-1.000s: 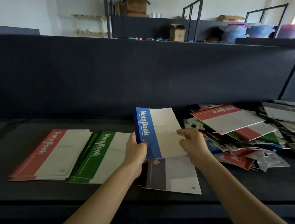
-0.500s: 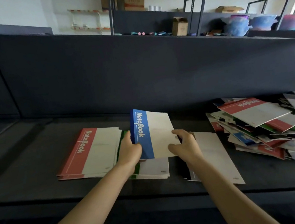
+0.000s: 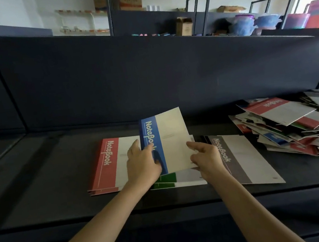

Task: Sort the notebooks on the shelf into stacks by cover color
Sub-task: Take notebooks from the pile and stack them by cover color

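Left hand [image 3: 143,164] and right hand [image 3: 206,155] pinch the blue notebook [image 3: 169,140] by its lower sides, tilted up at frame centre over the green stack [image 3: 166,179]; we judge its colour has no pile yet.

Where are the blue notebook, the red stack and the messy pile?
blue notebook [image 3: 150,134], head view, on its blue band.
red stack [image 3: 105,165], head view, on the top cover's red band.
messy pile [image 3: 288,113], head view, on its topmost cover.
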`<state>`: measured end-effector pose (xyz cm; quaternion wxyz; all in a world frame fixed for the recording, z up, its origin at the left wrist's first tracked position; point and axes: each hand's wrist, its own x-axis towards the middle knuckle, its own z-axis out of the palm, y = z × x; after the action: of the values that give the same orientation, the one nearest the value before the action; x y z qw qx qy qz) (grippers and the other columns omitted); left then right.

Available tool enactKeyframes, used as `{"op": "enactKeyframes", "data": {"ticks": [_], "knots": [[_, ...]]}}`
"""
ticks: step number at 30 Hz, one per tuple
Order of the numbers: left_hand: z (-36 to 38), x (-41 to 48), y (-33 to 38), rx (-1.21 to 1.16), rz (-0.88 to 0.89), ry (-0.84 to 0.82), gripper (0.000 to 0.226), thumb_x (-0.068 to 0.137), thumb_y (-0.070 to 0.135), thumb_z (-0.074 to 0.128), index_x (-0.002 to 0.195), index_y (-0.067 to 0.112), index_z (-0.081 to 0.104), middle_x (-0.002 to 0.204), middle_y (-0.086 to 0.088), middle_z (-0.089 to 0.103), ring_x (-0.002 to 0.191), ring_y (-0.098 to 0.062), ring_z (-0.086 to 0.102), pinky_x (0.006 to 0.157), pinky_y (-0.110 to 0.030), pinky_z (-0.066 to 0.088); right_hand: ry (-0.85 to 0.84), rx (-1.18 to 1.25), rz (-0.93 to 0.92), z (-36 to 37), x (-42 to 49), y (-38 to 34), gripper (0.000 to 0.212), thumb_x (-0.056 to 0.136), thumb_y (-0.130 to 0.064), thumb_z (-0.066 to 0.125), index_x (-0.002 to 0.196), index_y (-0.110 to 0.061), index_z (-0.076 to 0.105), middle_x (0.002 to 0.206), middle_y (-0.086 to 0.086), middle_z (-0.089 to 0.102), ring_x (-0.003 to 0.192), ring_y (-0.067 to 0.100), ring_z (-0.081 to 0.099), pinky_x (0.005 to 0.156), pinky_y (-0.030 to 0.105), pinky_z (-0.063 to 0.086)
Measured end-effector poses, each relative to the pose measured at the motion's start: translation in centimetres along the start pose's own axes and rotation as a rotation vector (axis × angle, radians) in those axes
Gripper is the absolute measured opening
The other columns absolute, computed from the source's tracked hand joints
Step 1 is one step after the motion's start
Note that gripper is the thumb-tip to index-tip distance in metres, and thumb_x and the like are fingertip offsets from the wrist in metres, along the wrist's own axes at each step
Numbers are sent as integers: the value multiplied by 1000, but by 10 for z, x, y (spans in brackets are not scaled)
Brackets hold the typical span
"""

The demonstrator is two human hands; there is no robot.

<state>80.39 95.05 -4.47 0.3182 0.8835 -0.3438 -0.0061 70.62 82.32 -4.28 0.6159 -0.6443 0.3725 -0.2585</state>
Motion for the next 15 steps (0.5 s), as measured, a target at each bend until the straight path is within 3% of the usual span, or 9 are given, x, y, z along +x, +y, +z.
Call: {"op": "enactKeyframes", "data": {"ticks": [2,4,6,8,10,13,15], "knots": [[-6,-6,2,145,123,31,48,94,28,52,139,16,40,151,-5,23,141,-23,19,111,-34,27,-35,46,19,16,-5,-2,45,87,16,46,125,-5,56,115,2,50,91,15,55,62,23,53],[-9,-10,7,126,202,51,42,97,25,45,138,17,43,150,-2,27,140,-19,20,111,-32,26,-82,32,7,40,-12,-4,42,86,18,44,122,-1,57,110,5,54,88,18,59,65,27,55],[-11,-13,11,77,211,85,39,98,17,41,137,17,46,146,0,34,136,-16,27,109,-29,29,-164,62,3,69,-23,-3,29,91,10,39,107,1,61,105,14,61,94,27,61,73,33,53],[-17,-12,8,50,179,122,38,97,12,42,134,18,50,140,3,41,130,-12,35,106,-25,33,-216,123,-4,91,-29,1,29,96,-5,32,98,-5,60,95,14,62,91,26,61,77,33,49],[-28,-8,-5,51,161,125,33,98,16,42,128,18,55,135,3,46,124,-12,42,101,-25,38,-230,162,27,105,-31,5,30,97,-5,32,92,-7,62,88,13,63,84,24,61,71,32,49],[-40,-5,-29,102,117,84,29,98,21,43,123,16,56,131,1,50,118,-14,47,95,-26,43,-201,162,52,115,-32,6,33,88,12,45,110,-5,62,104,11,62,94,27,62,65,29,56],[-43,-6,-42,149,51,47,33,97,25,44,128,15,50,132,-2,49,119,-17,47,97,-33,44,-147,67,40,112,-26,8,47,85,16,48,126,-5,55,120,6,56,110,24,55,80,34,57]]}}
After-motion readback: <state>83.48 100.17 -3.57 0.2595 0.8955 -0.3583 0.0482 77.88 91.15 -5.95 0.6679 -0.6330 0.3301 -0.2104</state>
